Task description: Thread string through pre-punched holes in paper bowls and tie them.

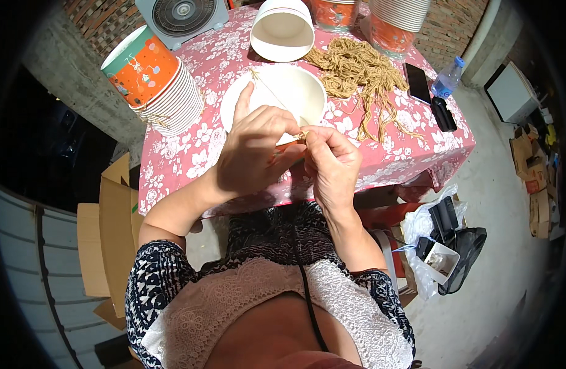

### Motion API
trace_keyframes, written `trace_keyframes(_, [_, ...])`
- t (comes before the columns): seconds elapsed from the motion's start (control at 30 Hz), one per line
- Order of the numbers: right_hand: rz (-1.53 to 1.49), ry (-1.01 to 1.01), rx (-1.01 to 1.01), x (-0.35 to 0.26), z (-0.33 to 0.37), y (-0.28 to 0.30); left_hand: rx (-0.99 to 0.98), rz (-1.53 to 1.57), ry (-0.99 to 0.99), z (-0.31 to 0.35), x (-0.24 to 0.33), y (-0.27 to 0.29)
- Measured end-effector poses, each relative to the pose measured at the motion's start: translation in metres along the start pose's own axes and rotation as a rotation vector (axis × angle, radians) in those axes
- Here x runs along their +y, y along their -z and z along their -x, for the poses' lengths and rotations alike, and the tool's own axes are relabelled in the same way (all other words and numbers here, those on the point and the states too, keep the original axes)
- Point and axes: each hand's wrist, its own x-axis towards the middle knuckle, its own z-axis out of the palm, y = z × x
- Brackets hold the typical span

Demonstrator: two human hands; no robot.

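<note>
A white round paper bucket (304, 92) stands at the table's near edge, its open mouth toward me; a strip of orange outer wall shows between my hands. Tan cord (304, 135) is bunched at its near rim. My right hand (335, 163) pinches this cord between thumb and fingers. Close against it, my left hand (255, 147) has its thumb and bent fingers closed at the same spot, with the index finger stretched out over the bucket. Another piece of cord shows at the bucket's far left rim, beyond that fingertip. The exact finger contact is partly hidden.
A loose heap of tan cords (357, 67) lies right of the bucket. Nested orange paper buckets (166, 92) lean at left; a white bucket (283, 31) lies behind. A fan (183, 15), phone (417, 83), water bottle (448, 79) and black case (443, 115) are also on the flowered tablecloth.
</note>
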Motion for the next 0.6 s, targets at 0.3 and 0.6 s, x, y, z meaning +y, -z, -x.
trace_keyframes(0.3, [0.185, 0.051, 0.056, 0.004, 0.000, 0.001, 0.037, -0.070, -0.010, -0.001, 0.003, -0.003])
trace_keyframes(0.6, [0.247, 0.152, 0.041, -0.001, -0.005, 0.005, -0.012, 0.132, 0.064, -0.001, -0.001, 0.001])
